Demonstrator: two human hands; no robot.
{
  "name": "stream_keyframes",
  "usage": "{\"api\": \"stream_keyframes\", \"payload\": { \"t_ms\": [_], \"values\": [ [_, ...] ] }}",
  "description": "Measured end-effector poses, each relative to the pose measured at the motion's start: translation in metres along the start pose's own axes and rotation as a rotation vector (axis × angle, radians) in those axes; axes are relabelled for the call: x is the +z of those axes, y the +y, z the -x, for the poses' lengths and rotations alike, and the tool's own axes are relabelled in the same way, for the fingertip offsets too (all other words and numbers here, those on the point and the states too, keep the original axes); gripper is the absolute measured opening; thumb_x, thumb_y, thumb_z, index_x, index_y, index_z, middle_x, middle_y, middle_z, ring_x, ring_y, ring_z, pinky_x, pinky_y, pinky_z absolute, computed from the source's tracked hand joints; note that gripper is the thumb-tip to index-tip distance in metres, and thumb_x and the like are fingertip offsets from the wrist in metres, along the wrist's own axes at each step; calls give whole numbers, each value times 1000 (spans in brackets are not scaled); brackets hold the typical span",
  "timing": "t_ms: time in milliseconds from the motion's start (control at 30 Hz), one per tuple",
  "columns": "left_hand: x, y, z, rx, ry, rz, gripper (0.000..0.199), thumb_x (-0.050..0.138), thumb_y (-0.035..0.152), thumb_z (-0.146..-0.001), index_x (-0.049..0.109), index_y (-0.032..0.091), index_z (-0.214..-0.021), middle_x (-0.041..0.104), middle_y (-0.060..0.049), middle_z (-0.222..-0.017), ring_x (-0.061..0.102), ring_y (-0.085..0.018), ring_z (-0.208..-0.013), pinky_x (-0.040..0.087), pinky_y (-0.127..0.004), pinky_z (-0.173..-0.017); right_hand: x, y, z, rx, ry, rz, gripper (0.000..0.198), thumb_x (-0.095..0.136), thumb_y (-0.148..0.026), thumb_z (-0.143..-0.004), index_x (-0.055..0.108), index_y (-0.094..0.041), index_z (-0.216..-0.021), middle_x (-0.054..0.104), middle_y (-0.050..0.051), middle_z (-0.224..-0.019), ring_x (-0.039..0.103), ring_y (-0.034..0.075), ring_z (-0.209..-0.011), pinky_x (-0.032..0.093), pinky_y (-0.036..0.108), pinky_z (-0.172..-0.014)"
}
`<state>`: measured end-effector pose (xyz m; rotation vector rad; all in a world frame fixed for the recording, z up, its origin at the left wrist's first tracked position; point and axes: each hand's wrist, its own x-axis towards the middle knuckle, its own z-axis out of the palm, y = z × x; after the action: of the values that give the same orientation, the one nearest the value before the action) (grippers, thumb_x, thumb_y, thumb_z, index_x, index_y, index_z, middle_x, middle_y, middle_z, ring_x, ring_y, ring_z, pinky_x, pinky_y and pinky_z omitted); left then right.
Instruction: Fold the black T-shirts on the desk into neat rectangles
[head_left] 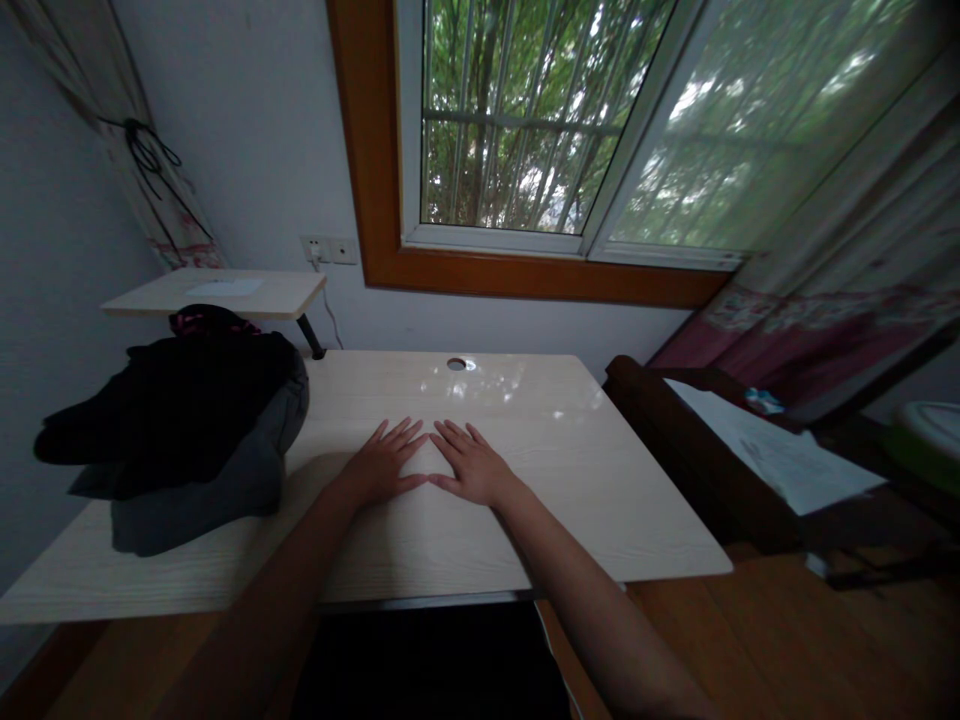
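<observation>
The pale tabletop (570,470) carries both hands flat, fingers spread: left hand (384,465) touching right hand (469,465), dark clothes (180,430) well left. No writing is readable.

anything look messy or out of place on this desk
Only the heap of dark clothes on the desk's left end: it is dumped unfolded, and a grey piece sags toward the front edge. Both hands, left and right, lie flat and empty mid-desk. Nothing looks spilled or broken.
</observation>
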<state>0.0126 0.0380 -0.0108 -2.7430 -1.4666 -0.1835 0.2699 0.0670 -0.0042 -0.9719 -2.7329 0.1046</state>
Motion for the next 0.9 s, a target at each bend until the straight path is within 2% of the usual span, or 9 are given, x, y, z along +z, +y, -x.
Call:
{"api": "stream_keyframes", "payload": {
  "t_ms": [900],
  "values": [
    [0, -1, 0, -5, -7, 5, 79, 30, 73, -97, 26, 27, -162, 22, -7, -169, 15, -26, -158, 5, -51, -127, -1, 0, 0, 1, 0, 0, 80, 44, -69, -97, 34, -20, -160, 26, 13, -167, 23, 29, -155, 18, 55, -126]
  ]
}}
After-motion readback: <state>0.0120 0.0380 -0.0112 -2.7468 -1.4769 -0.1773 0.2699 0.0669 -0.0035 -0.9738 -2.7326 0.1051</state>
